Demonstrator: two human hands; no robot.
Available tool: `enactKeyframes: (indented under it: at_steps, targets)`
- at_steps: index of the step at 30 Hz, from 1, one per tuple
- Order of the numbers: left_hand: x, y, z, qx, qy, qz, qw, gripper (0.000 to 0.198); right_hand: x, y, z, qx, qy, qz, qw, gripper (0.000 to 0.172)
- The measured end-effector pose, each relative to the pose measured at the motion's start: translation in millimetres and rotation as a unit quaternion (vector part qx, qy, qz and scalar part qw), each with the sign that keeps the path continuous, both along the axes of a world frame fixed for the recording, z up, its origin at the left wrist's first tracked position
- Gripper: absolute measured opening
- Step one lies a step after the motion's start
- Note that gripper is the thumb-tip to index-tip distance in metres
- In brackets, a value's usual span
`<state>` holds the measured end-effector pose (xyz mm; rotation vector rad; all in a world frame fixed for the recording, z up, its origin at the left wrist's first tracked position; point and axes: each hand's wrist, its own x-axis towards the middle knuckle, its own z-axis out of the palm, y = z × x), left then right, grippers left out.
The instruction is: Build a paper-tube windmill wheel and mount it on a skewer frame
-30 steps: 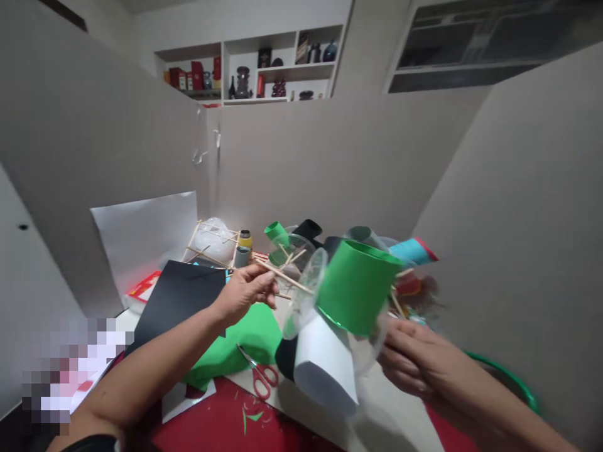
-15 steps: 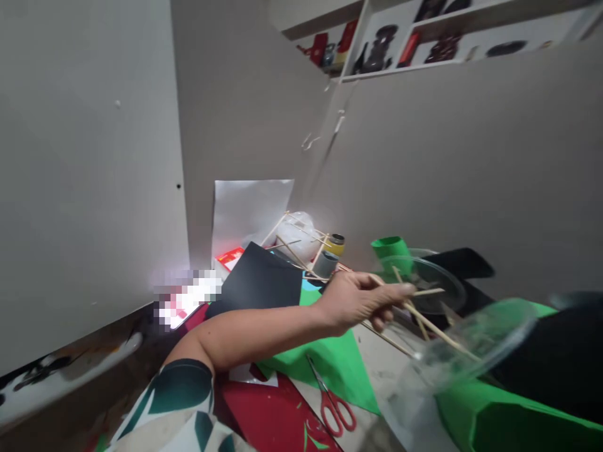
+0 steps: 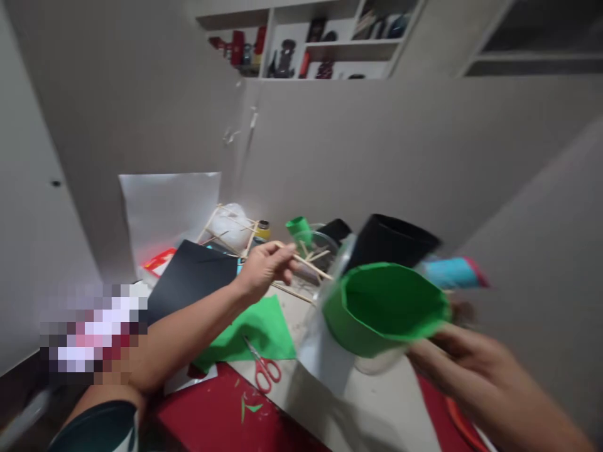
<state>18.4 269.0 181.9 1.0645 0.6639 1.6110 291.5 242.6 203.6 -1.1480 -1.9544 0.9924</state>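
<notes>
While your left hand (image 3: 266, 271) pinches a thin wooden stick (image 3: 313, 267) between closed fingers, your right hand (image 3: 466, 361) is at the near right side of the green tube (image 3: 386, 307); its fingertips are hidden, so you cannot tell how far they close. The green tube is raised above the desk (image 3: 202, 411), in front of a black tube (image 3: 389, 242), while red-handled scissors (image 3: 266, 371) lie with their blades over a green sheet (image 3: 271, 329).

High shelf (image 3: 372, 43) carries a dark vase (image 3: 286, 58) and red boxes (image 3: 237, 48); below, pale sheet (image 3: 172, 213) leans upright, yellow jar (image 3: 263, 232) farther right near grey partition (image 3: 400, 150).
</notes>
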Motion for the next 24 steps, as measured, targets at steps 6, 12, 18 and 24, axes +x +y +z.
enactKeyframes:
  at_steps: [6,12,18,24]
  targets:
    - [6.7,4.3,-2.7,-0.024,0.028,0.027,0.999,0.042,-12.7,-9.7,13.6,0.212,-0.094,0.004,0.973,0.026]
    - [7.1,0.0,4.3,0.009,-0.010,-0.040,0.999,0.031,-5.9,-7.2,15.3,0.117,-0.021,0.001,0.993,0.034]
    - [6.9,-4.4,7.3,0.039,0.059,-0.031,0.997,0.024,-4.0,7.0,16.5,-0.073,0.153,0.067,0.983,0.048]
    - [10.7,-10.8,15.0,0.069,0.072,-0.039,0.994,0.033,-4.5,2.5,22.6,-0.138,0.217,0.115,0.960,0.055]
